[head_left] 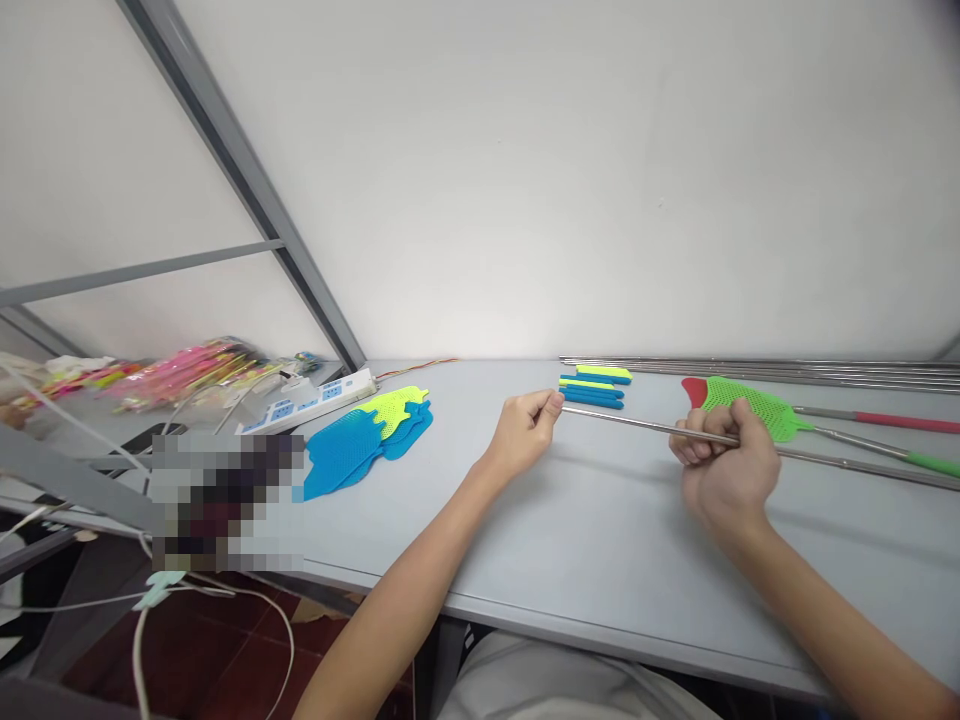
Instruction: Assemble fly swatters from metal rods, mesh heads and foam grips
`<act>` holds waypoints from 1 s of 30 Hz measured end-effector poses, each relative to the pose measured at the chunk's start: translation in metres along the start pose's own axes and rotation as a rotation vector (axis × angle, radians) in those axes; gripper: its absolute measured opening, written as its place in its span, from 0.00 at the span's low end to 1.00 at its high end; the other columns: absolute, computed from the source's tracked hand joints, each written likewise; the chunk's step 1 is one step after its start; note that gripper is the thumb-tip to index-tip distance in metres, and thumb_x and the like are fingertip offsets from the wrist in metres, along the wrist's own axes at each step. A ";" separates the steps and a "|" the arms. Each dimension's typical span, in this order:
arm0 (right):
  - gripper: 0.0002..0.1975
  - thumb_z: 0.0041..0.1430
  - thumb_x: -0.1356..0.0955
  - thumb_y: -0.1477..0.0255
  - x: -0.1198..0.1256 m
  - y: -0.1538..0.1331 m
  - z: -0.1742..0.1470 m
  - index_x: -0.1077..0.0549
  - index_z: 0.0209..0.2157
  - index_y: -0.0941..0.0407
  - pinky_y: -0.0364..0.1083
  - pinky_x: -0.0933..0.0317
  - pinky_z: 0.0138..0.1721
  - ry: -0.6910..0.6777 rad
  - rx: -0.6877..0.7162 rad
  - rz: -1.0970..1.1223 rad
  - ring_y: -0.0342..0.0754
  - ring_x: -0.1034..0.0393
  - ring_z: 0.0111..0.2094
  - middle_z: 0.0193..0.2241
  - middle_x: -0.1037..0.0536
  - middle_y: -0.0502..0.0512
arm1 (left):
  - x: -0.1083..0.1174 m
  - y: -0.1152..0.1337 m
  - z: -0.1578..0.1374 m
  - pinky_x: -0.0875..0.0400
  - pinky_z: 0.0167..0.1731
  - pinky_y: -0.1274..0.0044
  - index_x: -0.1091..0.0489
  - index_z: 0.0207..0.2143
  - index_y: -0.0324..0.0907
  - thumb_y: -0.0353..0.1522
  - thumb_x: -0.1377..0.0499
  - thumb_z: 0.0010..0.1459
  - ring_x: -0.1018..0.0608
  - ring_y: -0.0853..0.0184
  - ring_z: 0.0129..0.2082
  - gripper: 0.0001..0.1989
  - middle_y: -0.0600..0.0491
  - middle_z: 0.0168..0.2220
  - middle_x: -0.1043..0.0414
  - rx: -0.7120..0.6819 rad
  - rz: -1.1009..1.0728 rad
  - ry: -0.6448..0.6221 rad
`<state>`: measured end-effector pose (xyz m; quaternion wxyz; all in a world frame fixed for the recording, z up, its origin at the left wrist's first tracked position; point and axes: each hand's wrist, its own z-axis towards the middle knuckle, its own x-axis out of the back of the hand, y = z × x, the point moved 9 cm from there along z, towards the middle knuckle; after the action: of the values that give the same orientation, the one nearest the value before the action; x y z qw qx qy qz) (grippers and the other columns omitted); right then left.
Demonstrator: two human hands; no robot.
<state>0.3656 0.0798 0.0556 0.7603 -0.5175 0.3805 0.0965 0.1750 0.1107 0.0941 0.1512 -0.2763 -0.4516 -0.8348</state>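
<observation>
A thin telescopic metal rod (630,420) runs between my two hands, a little above the table. My left hand (525,430) pinches its left end between thumb and fingers. My right hand (727,460) is closed around the thicker part, and the rod goes on past it to the right edge. Behind the rod lie several blue and yellow handle sleeves (596,393). A green fly swatter (757,408) with a metal shaft lies just beyond my right hand, a red swatter head (696,390) partly under it.
Blue swatter heads (345,450) and yellow swatter heads (397,410) are piled at left. Several metal rods (750,370) lie along the wall. A power strip (315,400), cables and bagged pink items (199,375) sit further left, past a grey metal frame (247,180).
</observation>
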 end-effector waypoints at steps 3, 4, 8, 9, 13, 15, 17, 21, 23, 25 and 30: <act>0.19 0.51 0.43 0.68 0.000 -0.001 0.000 0.53 0.11 0.58 0.40 0.62 0.14 0.010 -0.002 -0.002 0.37 0.56 0.12 0.09 0.53 0.45 | -0.001 0.000 -0.001 0.55 0.18 0.81 0.50 0.17 0.39 0.39 0.60 0.55 0.49 0.76 0.17 0.18 0.59 0.16 0.55 -0.005 0.000 0.000; 0.19 0.50 0.43 0.68 0.000 -0.001 0.000 0.53 0.11 0.58 0.40 0.62 0.14 0.013 -0.004 -0.002 0.37 0.57 0.12 0.09 0.53 0.45 | -0.001 0.000 -0.001 0.55 0.18 0.81 0.50 0.17 0.39 0.39 0.60 0.55 0.49 0.76 0.17 0.18 0.59 0.16 0.55 -0.005 0.002 -0.003; 0.19 0.50 0.43 0.68 0.001 0.000 0.001 0.53 0.11 0.58 0.40 0.62 0.14 0.010 -0.013 -0.005 0.37 0.56 0.12 0.09 0.53 0.45 | -0.003 0.000 -0.001 0.55 0.18 0.81 0.50 0.17 0.39 0.39 0.60 0.55 0.49 0.76 0.17 0.18 0.59 0.16 0.56 0.000 0.007 -0.006; 0.19 0.50 0.43 0.68 0.001 0.000 0.001 0.52 0.11 0.58 0.40 0.62 0.14 0.007 -0.012 -0.007 0.37 0.56 0.12 0.09 0.53 0.45 | -0.003 0.000 -0.001 0.54 0.18 0.81 0.50 0.17 0.39 0.39 0.61 0.55 0.49 0.76 0.18 0.18 0.59 0.16 0.55 0.001 0.007 -0.008; 0.19 0.50 0.43 0.68 0.002 0.000 0.001 0.53 0.11 0.58 0.40 0.62 0.14 0.006 -0.011 -0.021 0.37 0.56 0.12 0.08 0.53 0.45 | -0.002 0.001 -0.001 0.54 0.18 0.81 0.50 0.17 0.39 0.39 0.61 0.55 0.49 0.76 0.18 0.18 0.59 0.17 0.55 0.001 0.010 -0.008; 0.19 0.50 0.43 0.68 0.002 -0.001 0.002 0.53 0.11 0.58 0.40 0.62 0.14 0.006 -0.009 -0.026 0.37 0.56 0.12 0.08 0.52 0.45 | -0.002 0.002 -0.002 0.54 0.18 0.81 0.51 0.17 0.39 0.39 0.60 0.55 0.49 0.76 0.18 0.18 0.59 0.16 0.56 0.000 0.011 -0.009; 0.19 0.50 0.42 0.68 0.002 -0.001 0.002 0.52 0.11 0.58 0.40 0.62 0.14 0.001 -0.010 -0.032 0.37 0.56 0.12 0.08 0.52 0.45 | -0.003 0.002 -0.002 0.54 0.18 0.81 0.51 0.17 0.39 0.39 0.60 0.55 0.49 0.76 0.17 0.18 0.59 0.16 0.56 0.005 0.012 -0.009; 0.19 0.50 0.43 0.68 0.001 -0.001 0.002 0.52 0.11 0.58 0.40 0.61 0.14 -0.005 -0.021 -0.030 0.37 0.56 0.12 0.09 0.53 0.45 | -0.002 0.002 -0.002 0.54 0.18 0.81 0.51 0.17 0.39 0.39 0.60 0.55 0.49 0.76 0.17 0.18 0.59 0.16 0.56 0.010 0.008 -0.004; 0.19 0.50 0.43 0.68 0.002 -0.001 0.001 0.52 0.11 0.58 0.40 0.61 0.14 -0.001 -0.021 -0.027 0.37 0.56 0.12 0.09 0.53 0.45 | -0.003 0.001 -0.002 0.55 0.18 0.81 0.52 0.16 0.39 0.40 0.60 0.55 0.49 0.76 0.17 0.18 0.59 0.16 0.56 0.009 0.001 -0.005; 0.19 0.50 0.43 0.69 0.002 -0.001 0.001 0.52 0.11 0.58 0.40 0.61 0.14 0.001 -0.026 -0.026 0.37 0.56 0.12 0.09 0.52 0.45 | -0.003 0.001 -0.002 0.55 0.18 0.81 0.52 0.16 0.39 0.40 0.60 0.55 0.49 0.76 0.17 0.18 0.59 0.16 0.56 0.008 -0.005 -0.007; 0.18 0.50 0.43 0.68 0.002 0.002 0.002 0.52 0.11 0.58 0.40 0.62 0.14 -0.009 -0.050 -0.029 0.37 0.55 0.12 0.08 0.51 0.45 | -0.004 -0.001 -0.002 0.55 0.18 0.81 0.52 0.16 0.39 0.40 0.60 0.55 0.50 0.76 0.17 0.18 0.59 0.16 0.57 0.013 -0.012 -0.006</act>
<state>0.3669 0.0821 0.0534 0.7502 -0.5413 0.3669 0.0973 0.1769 0.1095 0.0904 0.1469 -0.2752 -0.4592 -0.8317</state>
